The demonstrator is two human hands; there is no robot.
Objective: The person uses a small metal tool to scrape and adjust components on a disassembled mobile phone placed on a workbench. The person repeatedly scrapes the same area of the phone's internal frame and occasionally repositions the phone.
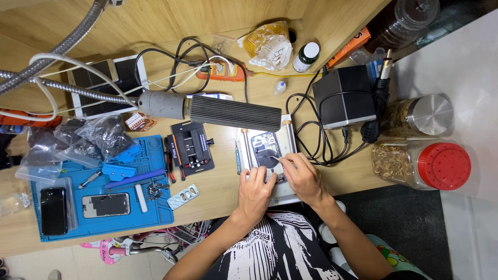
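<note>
- Head view: my left hand [256, 193] presses flat on the lower end of the opened phone [265, 151], fingers spread, gripping nothing.
- My right hand [302, 178] pinches thin tweezers [275, 158], tips on the phone's insides.
- The phone lies on a white heating pad [288, 136] at the desk's near edge, at 6 o'clock from the ribbed lamp head [236, 113].
- Little free room: black cables [324, 148] crowd 3 o'clock, a black clamp fixture [193, 146] sits at 9 o'clock.
- At 3 o'clock, a red-lidded jar [423, 165] holds tan bits; a metal-lidded jar [421, 115] stands behind it.
- The blue repair mat [155, 207] carries two more phones.
</note>
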